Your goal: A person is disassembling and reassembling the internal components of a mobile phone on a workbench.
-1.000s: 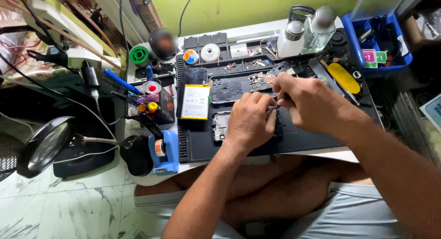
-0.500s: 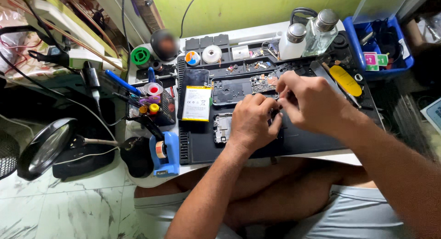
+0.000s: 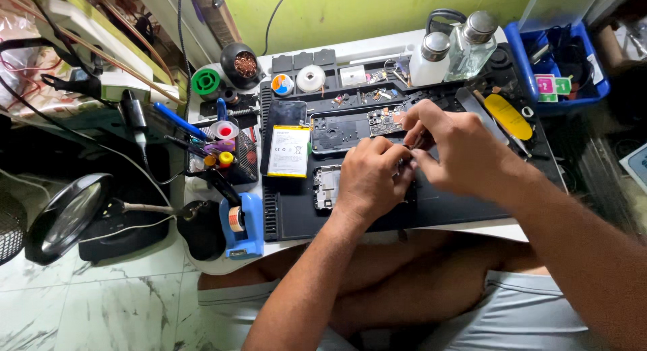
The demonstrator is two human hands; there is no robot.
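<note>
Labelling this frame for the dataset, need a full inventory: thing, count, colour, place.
work mat: 1, black, covers the table
opened phone body: 1, black, mat centre
battery: 1, white and yellow, left of the phone body
small phone part: 1, silver, below the phone body
bottles: 2, one white, one clear, back of the mat
pry tool: 1, yellow, right of the mat
bin: 1, blue, far right
tape dispenser: 1, blue, front left
magnifier lamp: 1, black, left of the table
left hand: 1, on the mat, fingers bent
right hand: 1, pinches a thin tool
</note>
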